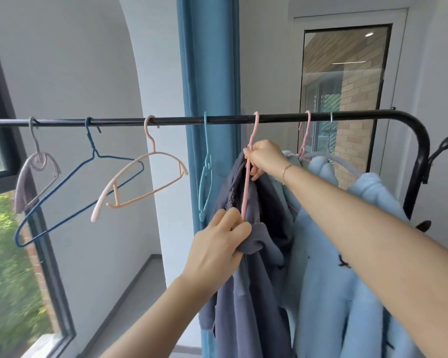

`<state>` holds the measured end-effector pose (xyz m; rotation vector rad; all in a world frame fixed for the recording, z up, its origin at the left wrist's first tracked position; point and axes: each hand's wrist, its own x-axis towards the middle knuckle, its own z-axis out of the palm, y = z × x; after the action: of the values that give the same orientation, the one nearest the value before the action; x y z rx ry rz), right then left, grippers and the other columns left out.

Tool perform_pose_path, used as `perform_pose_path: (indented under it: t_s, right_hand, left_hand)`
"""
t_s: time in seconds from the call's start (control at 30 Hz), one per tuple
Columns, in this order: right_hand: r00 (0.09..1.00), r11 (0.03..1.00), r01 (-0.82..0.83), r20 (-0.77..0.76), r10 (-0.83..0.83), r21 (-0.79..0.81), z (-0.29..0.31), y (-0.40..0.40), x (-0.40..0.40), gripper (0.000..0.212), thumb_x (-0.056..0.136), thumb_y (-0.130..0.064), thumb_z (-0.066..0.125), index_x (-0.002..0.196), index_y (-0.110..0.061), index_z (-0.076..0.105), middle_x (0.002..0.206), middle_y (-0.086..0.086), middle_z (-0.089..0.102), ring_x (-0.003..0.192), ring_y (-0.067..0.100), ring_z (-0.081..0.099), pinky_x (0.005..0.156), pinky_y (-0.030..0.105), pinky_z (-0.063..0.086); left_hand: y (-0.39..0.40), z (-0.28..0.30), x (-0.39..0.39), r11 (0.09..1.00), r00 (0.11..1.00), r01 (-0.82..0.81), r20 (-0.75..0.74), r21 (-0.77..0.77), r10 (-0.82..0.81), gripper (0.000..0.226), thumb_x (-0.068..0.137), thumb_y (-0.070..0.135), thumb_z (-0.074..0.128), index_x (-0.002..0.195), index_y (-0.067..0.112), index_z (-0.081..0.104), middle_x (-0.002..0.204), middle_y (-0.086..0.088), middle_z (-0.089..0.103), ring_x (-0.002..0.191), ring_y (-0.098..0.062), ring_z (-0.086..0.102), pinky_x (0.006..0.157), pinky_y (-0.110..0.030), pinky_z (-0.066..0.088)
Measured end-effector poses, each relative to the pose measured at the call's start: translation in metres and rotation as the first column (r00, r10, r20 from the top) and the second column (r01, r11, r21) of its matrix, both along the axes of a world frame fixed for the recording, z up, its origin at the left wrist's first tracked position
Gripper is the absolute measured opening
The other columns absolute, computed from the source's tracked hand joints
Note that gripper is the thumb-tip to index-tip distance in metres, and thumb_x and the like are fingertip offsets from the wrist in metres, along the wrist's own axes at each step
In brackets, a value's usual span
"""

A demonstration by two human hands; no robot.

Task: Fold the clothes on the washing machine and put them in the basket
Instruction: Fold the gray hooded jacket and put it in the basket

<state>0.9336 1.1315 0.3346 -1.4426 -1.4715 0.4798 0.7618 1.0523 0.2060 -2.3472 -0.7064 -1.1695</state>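
Observation:
A grey-blue zip hoodie (254, 293) hangs from a pink hanger (248, 171) on the black rail (140, 121). My right hand (265, 157) grips the hanger's neck together with the hoodie's collar, just below the hook. Lower down, my left hand (219, 248) pinches the hoodie's fabric at the hanger's bottom end. A light blue fleecy garment (347, 254) hangs to the right on another pink hanger (304, 140). Neither the washing machine nor the basket is in view.
Several bare hangers hang on the rail to the left: grey (34, 174), dark blue wire (70, 187), peach (142, 182) and light blue (205, 171). A blue curtain (207, 73) hangs behind. A window (5, 228) is at the left, and the rack's black upright (417, 171) at the right.

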Motion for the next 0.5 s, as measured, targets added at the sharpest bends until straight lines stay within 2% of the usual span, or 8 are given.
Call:
perform_pose_path:
  t_s: [0.07, 0.13, 0.23, 0.3, 0.37, 0.43, 0.5]
  right_hand:
    - [0.999, 1.000, 0.006, -0.052, -0.005, 0.015, 0.000, -0.001, -0.004, 0.021, 0.100, -0.016, 0.048, 0.090, 0.001, 0.054, 0.067, 0.015, 0.057, 0.037, 0.015, 0.058, 0.042, 0.031, 0.055]
    - [0.992, 1.000, 0.022, -0.128, -0.018, 0.023, 0.004, -0.002, -0.005, 0.024, 0.101, -0.017, 0.048, 0.085, 0.000, 0.053, 0.066, 0.017, 0.055, 0.032, 0.015, 0.056, 0.036, 0.028, 0.051]
    - [0.965, 0.999, -0.042, -0.261, 0.031, -0.035, 0.016, -0.009, 0.002, 0.025, 0.103, -0.016, 0.045, 0.086, 0.001, 0.052, 0.066, 0.017, 0.049, 0.029, 0.012, 0.051, 0.035, 0.027, 0.050]
    - [0.964, 0.995, -0.080, -0.257, 0.062, -0.061, 0.024, -0.017, 0.009, 0.020, 0.103, -0.016, 0.045, 0.100, 0.002, 0.051, 0.067, 0.016, 0.048, 0.031, 0.010, 0.053, 0.039, 0.026, 0.053]
    - [0.964, 0.995, -0.084, -0.257, 0.066, -0.059, 0.024, -0.022, 0.013, 0.018, 0.103, -0.015, 0.047, 0.103, 0.002, 0.052, 0.068, 0.016, 0.049, 0.032, 0.011, 0.053, 0.039, 0.026, 0.053]
    - [0.950, 0.996, -0.092, -0.300, 0.083, -0.017, 0.021, -0.025, 0.013, 0.020, 0.101, -0.014, 0.051, 0.089, 0.002, 0.056, 0.069, 0.013, 0.049, 0.034, 0.013, 0.054, 0.039, 0.026, 0.052]
    - [0.935, 0.993, -0.116, -0.336, 0.118, 0.026, 0.016, -0.027, 0.012, 0.028, 0.099, -0.017, 0.054, 0.077, -0.001, 0.056, 0.065, 0.011, 0.048, 0.043, 0.017, 0.055, 0.042, 0.025, 0.053]
  left_hand:
    - [0.006, -0.009, -0.007, 1.000, 1.000, -0.007, -0.003, 0.020, 0.007, 0.024, 0.064, 0.006, 0.046, 0.079, 0.021, 0.035, 0.088, 0.008, 0.036, 0.079, -0.015, 0.038, 0.034, -0.024, 0.032]
    - [0.013, -0.027, -0.013, 1.000, 1.000, 0.001, 0.022, -0.011, -0.001, 0.039, 0.058, 0.001, 0.058, 0.075, 0.023, 0.031, 0.084, 0.009, 0.033, 0.075, -0.014, 0.037, 0.035, -0.026, 0.034]
    - [0.025, -0.058, -0.020, 0.978, 0.987, 0.053, 0.160, -0.201, -0.020, 0.054, 0.059, -0.004, 0.065, 0.071, 0.029, 0.023, 0.078, 0.013, 0.025, 0.069, -0.010, 0.027, 0.048, -0.021, 0.027]
    - [0.029, -0.068, -0.019, 0.935, 0.954, 0.139, 0.299, -0.325, -0.037, 0.044, 0.063, -0.004, 0.057, 0.068, 0.026, 0.025, 0.076, 0.011, 0.026, 0.066, -0.007, 0.026, 0.054, -0.016, 0.021]
    - [0.029, -0.066, -0.013, 0.874, 0.875, 0.252, 0.484, -0.415, -0.023, 0.033, 0.066, -0.004, 0.051, 0.063, 0.020, 0.029, 0.072, 0.009, 0.031, 0.063, -0.004, 0.030, 0.055, -0.015, 0.024]
    - [0.030, -0.061, -0.007, 0.823, 0.777, 0.335, 0.629, -0.458, 0.034, 0.029, 0.068, -0.009, 0.048, 0.062, 0.014, 0.031, 0.069, 0.003, 0.034, 0.060, -0.002, 0.031, 0.055, -0.015, 0.027]
    - [0.036, -0.057, -0.004, 0.785, 0.715, 0.359, 0.689, -0.505, 0.116, 0.025, 0.070, -0.016, 0.045, 0.064, 0.006, 0.034, 0.069, -0.003, 0.036, 0.058, -0.004, 0.029, 0.054, -0.017, 0.027]
